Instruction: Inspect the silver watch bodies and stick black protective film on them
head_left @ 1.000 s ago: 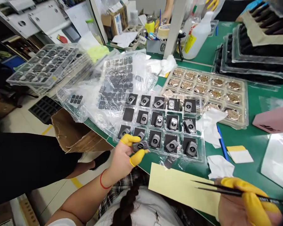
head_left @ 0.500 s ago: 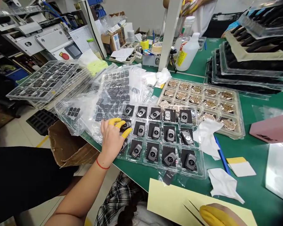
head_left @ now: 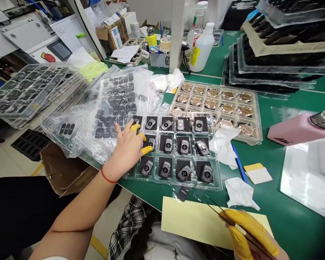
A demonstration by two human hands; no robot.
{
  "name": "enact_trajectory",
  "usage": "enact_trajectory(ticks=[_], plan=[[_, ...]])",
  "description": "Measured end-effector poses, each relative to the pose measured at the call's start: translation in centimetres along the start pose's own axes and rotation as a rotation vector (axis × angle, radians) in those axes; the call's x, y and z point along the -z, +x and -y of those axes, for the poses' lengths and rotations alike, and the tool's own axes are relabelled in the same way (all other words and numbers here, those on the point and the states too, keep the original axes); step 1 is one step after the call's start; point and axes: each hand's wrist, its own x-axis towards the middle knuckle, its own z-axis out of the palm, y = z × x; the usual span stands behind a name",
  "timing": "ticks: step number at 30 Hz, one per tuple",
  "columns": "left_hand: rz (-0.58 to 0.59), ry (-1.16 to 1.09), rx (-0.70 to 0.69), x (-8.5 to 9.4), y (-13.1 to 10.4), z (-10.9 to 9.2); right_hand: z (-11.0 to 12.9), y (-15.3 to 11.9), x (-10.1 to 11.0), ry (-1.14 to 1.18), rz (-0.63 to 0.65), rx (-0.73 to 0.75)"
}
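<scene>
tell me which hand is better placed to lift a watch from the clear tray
Likely the left hand: it is over the clear tray, among the watches, while the right hand holds tweezers by the yellow sheet.

Grey watch cases [head_left: 184, 147], black tweezers [head_left: 246, 235], yellow finger cots [head_left: 146, 150], black-and-white plaid cloth [head_left: 124, 234]

Thirteen grey, rounded-rectangular watch bodies [head_left: 168, 145] show (more may be hidden), plus one pair of slim black tweezers [head_left: 229, 219], one pink metal-capped bottle [head_left: 294, 129] and one pale-yellow rectangular sheet [head_left: 191, 221].
</scene>
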Motion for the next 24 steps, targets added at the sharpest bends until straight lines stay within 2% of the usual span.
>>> enact_trajectory(ticks=[3,7,12,17,20,22,23,24], plan=[[-0.004,0.035,-0.021,0.3,0.1,-0.2,1.1,-0.1,-0.7,0.053,-0.031,-0.102],[-0.005,-0.022,-0.011,0.2,0.3,-0.8,2.3,0.8,-1.0,0.272,-0.04,-0.214],[-0.012,-0.116,-0.047,-0.8,1.0,0.0,3.0,1.2,-0.6,0.32,0.133,-0.204],[-0.09,-0.362,-0.003,-1.7,1.5,1.2,2.8,0.7,-1.1,0.302,0.263,-0.218],[-0.217,-0.375,0.038,-0.7,0.3,0.4,2.5,0.7,-1.5,0.296,0.296,-0.207],[-0.32,-0.42,0.035,0.2,-1.6,-1.1,2.4,0.7,-1.5,0.311,0.323,-0.203],[-0.342,-0.509,0.016,0.5,-2.9,-2.2,2.4,0.7,-1.5,0.322,0.339,-0.208],[-0.305,-0.653,0.012,0.6,-4.2,-3.4,2.4,0.8,-1.4,0.333,0.355,-0.213]])
